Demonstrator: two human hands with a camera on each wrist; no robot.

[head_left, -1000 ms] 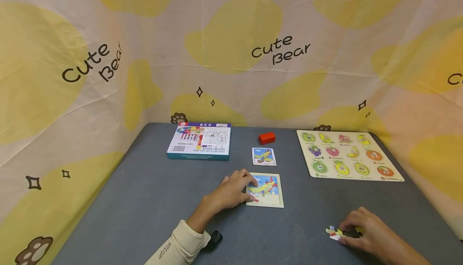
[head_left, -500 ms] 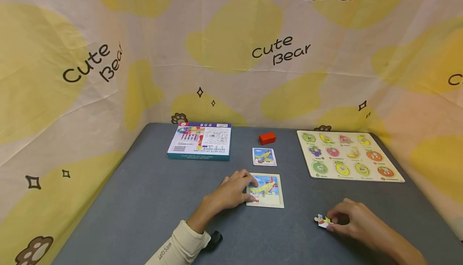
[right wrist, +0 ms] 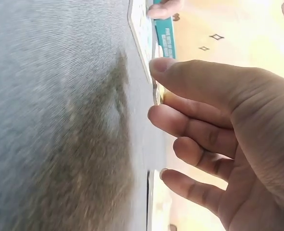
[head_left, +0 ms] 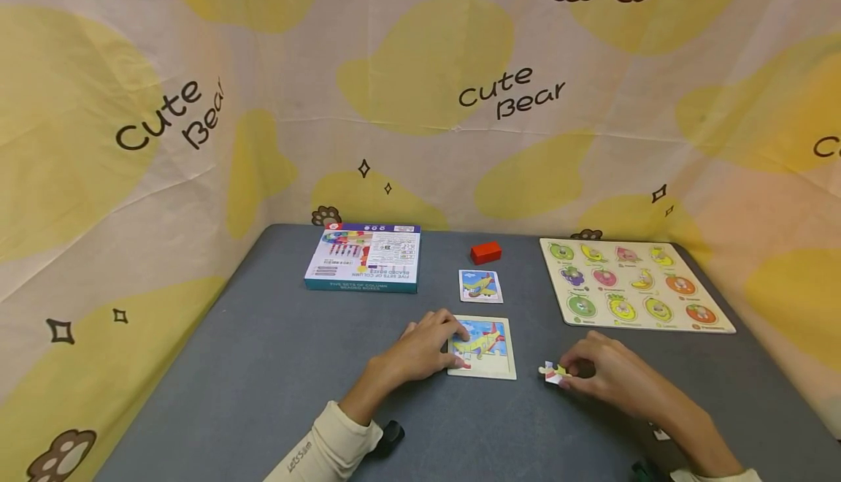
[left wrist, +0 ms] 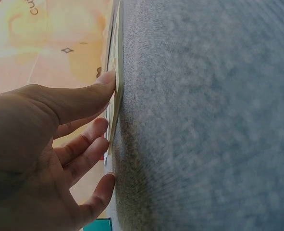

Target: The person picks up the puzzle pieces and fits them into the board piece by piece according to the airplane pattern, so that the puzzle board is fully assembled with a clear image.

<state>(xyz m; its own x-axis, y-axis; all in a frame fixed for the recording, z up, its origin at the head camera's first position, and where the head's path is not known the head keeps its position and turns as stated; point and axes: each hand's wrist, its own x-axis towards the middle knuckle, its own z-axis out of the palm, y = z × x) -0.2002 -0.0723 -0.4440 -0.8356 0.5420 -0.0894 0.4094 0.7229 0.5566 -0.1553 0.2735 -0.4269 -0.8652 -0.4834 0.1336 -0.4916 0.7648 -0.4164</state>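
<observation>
A square wooden jigsaw board (head_left: 482, 372) with an airplane picture lies mid-table; its lower part shows bare wood. My left hand (head_left: 423, 347) rests on its left side, thumb near the lower corner and a finger on the picture. The left wrist view shows the thumb (left wrist: 101, 91) touching the board's top. To the right of the board, my right hand (head_left: 607, 372) pinches a yellow, red and white jigsaw piece (head_left: 553, 373) between thumb and finger. The piece is mostly hidden behind the fingers in the right wrist view. Behind the board lies an airplane picture card (head_left: 480, 286).
A red block (head_left: 485, 253) sits behind the card. At back left lies a flat toy box (head_left: 361, 259); at back right, a fruit picture board (head_left: 637, 285). A small pale piece (head_left: 660, 434) shows partly beside the right forearm. Printed cloth walls (head_left: 420, 102) bound the table.
My right hand has moved left and farther back over the table, carrying the jigsaw piece closer to the board. My left hand has stayed on the board.
</observation>
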